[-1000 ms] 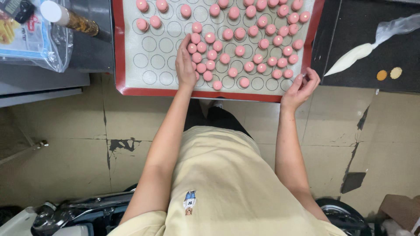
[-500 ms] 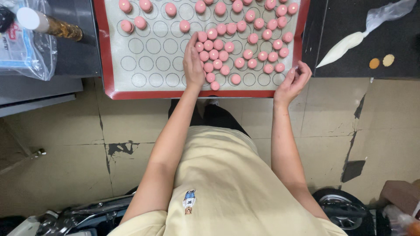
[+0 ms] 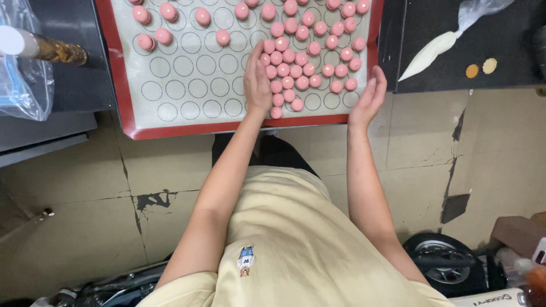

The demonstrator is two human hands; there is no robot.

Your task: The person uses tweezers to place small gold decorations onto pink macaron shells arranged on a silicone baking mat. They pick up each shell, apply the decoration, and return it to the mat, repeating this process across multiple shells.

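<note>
A red-rimmed baking mat [image 3: 122, 108] printed with circles lies on a dark counter. Many round pink macaron shells [image 3: 301, 71] are bunched on its right half, with a few scattered at the top left [image 3: 165, 25]. My left hand [image 3: 257, 82] rests flat on the mat, fingers together, its edge against the left side of the pile. My right hand [image 3: 369, 96] is cupped at the mat's right front corner, palm facing the pile, holding nothing.
A filled piping bag [image 3: 438, 42] and two small tan discs [image 3: 480, 68] lie on the dark surface at right. At the left are a white-capped bottle [image 3: 45, 48] and a clear plastic bag [image 3: 23, 85]. Below is cracked beige floor with wheels near it.
The view has shifted, so the tray sits lower and more centred. My left hand has slid further up the mat along the pile; my right hand has closed in toward the tray's corner.
</note>
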